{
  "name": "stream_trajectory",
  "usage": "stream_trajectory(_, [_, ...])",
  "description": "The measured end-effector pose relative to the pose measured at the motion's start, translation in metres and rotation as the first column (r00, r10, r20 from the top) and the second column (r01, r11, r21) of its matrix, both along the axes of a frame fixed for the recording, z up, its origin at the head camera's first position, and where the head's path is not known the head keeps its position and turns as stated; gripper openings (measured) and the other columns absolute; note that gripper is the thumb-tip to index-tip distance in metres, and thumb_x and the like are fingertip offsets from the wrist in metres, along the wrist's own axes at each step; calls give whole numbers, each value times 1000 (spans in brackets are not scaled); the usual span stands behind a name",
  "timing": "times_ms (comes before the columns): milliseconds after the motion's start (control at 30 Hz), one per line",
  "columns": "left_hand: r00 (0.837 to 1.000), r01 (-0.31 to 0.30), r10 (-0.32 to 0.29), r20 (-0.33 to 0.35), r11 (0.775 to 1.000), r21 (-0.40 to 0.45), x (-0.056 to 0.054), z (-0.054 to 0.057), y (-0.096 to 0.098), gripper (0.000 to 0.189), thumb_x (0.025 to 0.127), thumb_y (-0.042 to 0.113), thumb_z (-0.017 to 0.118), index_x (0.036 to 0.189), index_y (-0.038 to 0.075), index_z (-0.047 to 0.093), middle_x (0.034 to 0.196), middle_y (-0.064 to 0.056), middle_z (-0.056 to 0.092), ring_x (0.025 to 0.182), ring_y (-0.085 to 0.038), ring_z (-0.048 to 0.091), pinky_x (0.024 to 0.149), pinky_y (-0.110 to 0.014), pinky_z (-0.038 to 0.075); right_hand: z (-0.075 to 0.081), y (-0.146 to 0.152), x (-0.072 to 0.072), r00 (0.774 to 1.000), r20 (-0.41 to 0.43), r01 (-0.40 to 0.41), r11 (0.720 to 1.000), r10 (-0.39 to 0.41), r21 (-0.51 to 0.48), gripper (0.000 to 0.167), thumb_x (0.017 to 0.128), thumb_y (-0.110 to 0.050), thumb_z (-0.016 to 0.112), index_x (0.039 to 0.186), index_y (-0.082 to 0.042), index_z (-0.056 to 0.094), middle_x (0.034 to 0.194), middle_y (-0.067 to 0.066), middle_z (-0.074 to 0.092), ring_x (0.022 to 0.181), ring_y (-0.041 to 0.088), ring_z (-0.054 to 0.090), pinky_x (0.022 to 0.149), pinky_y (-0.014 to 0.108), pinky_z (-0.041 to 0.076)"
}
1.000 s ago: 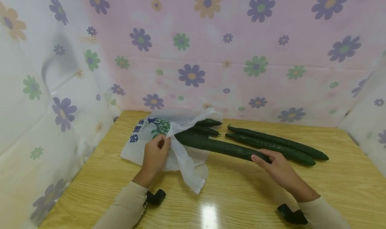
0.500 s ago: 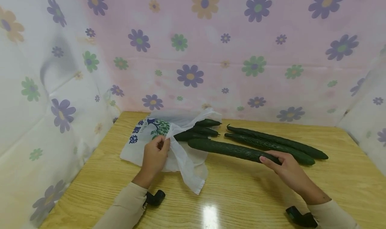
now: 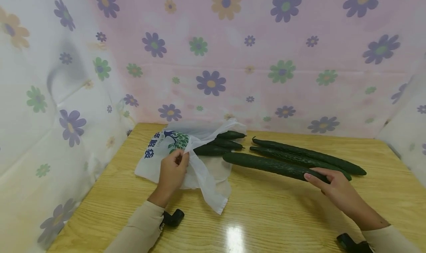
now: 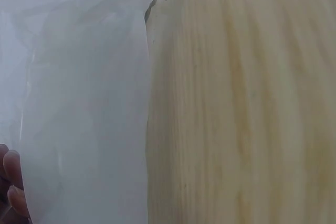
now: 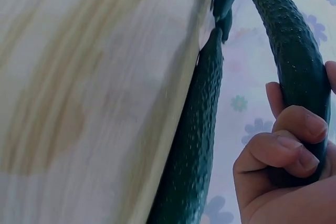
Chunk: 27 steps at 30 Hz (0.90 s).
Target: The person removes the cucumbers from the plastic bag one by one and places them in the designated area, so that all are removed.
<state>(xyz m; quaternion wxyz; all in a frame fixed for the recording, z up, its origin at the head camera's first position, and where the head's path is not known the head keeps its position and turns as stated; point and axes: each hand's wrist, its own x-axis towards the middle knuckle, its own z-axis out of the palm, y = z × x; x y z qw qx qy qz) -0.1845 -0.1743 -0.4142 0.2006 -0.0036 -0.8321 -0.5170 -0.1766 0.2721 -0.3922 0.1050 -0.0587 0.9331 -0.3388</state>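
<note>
A long dark green cucumber [image 3: 266, 165] is held near its right end by my right hand [image 3: 336, 188], its far end beside the mouth of a white plastic bag [image 3: 206, 179]. In the right wrist view, the fingers [image 5: 299, 124] curl round the cucumber, which is above the table. My left hand [image 3: 173, 169] pinches the edge of the bag's opening. The bag lies on its side and bears a tree print and blue characters. Several cucumbers [image 3: 213, 149] lie partly inside, their ends sticking out. In the left wrist view, only fingertips [image 4: 16, 182] show beside the bag.
Two more cucumbers [image 3: 309, 157] lie side by side on the wooden table [image 3: 266, 216], right of the bag and behind the held one. A flowered pink curtain [image 3: 233, 60] hangs along the back edge, with white flowered cloth [image 3: 30, 134] on the left.
My right hand has drawn the cucumber to the right, out of the bag's mouth. The left hand has stayed at the bag's edge.
</note>
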Motion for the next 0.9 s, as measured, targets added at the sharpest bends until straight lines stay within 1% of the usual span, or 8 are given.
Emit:
stream_trajectory(67, [1000,1,-1,-1,1000,2,0,0,0,22,100,17,58,81,8,61,71,-7,57,60,-18,53,53,-23,43,1,5,1,1000,17,13,1000,-13,-9,68,104,-44,47,147,8,38,65,11,55,60,22,54,64,38,48])
stream_trajectory(100, [1000,2,-2,0,1000,2,0,0,0,22,100,17,59,81,8,61,71,-7,57,59,-17,53,53,-23,43,2,8,2,1000,22,18,1000,-18,-9,69,104,-44,47,148,8,38,59,8,51,55,21,50,62,36,45])
stream_trajectory(167, [1000,4,-4,1,1000,2,0,0,0,22,101,17,58,81,8,61,71,-7,57,59,-17,53,53,-24,43,3,13,4,1000,16,20,1000,-20,0,70,104,-44,46,147,9,37,57,5,49,53,15,47,59,34,44])
stream_trajectory(200, [1000,4,-4,3,1000,2,0,0,0,22,101,17,58,81,8,61,71,-7,57,59,-17,53,53,-24,43,3,15,4,999,23,23,1000,-23,3,70,104,-45,46,148,9,36,51,-2,38,48,15,41,57,33,41])
stream_trajectory(267, [1000,5,-5,3,1000,0,0,0,0,22,101,18,58,81,9,61,71,-6,57,59,-17,53,52,-23,43,4,18,4,999,20,28,1000,-28,0,71,104,-45,46,148,10,36,48,-5,30,42,14,33,53,33,39])
stream_trajectory(533, [1000,-2,2,-30,1000,-5,0,1,0,25,100,18,58,78,10,61,66,-5,57,54,-15,54,50,-24,44,6,28,4,998,53,47,999,-46,-22,74,104,-48,44,150,9,32,49,-6,26,41,11,30,50,34,37])
stream_trajectory(733, [1000,-3,3,-25,1000,-9,0,1,-1,25,101,18,58,78,9,61,67,-5,57,54,-15,54,50,-24,43,6,35,3,999,41,33,999,-33,-5,72,105,-47,44,149,10,33,49,-6,29,41,12,31,51,34,37])
stream_trajectory(900, [1000,-1,1,-13,1000,-9,1,2,-1,24,101,19,58,79,9,62,68,-6,58,55,-16,54,51,-24,44,5,40,2,996,71,46,999,-46,-1,75,105,-48,43,149,11,31,50,-7,26,42,11,29,51,34,37])
